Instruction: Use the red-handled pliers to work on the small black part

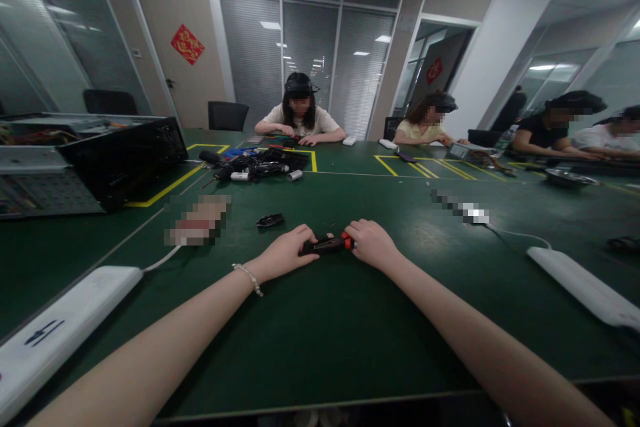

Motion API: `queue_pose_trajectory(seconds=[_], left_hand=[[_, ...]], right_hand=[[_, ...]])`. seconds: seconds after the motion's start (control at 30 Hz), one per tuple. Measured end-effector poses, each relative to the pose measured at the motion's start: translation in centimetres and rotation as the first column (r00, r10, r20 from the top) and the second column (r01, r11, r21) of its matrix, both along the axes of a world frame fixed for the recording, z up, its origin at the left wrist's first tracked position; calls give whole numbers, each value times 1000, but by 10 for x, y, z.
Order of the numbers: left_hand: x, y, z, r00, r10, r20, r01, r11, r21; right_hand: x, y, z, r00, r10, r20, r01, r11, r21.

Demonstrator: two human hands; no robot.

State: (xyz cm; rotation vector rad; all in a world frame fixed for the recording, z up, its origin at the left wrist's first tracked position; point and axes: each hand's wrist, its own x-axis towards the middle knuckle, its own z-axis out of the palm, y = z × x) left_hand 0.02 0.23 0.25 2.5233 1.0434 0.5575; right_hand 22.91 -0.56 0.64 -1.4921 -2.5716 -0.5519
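Observation:
My left hand [285, 253] pinches the left end of a long black plastic piece [327, 245], held low over the green table [320, 333]. At the piece's right end, my right hand [373, 243] is closed around an orange-red and black part [347, 240]. Whether this is a separate tool or joined to the black piece, I cannot tell. Beyond my left hand lies a small black part [270, 220], apart from both hands. A tiny pale bit [330, 235] shows just behind the black piece.
A white power bank [95, 300] lies left, cabled to a blurred-out device [200, 220]; another white bar [580, 280] lies right. A heap of black parts and cables [260, 163] sits farther back. An open computer case [120, 160] stands left. Several people sit across the table.

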Motion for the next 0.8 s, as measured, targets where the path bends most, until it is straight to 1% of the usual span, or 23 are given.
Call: queue_pose_trajectory(seconds=[0.33,0.63,0.8], left_hand=[[-1,1,-1,1000,6,3,-5,1000,-28],[0,-2,4,1000,14,-4,-14,999,-50],[-1,-2,3,1000,2,2,-2,1000,-26]], right_hand=[[4,3,-3,1000,12,-17,-12,1000,3],[1,0,-2,1000,4,-10,-4,1000,-5],[0,0,-1,1000,0,-8,0,1000,-16]])
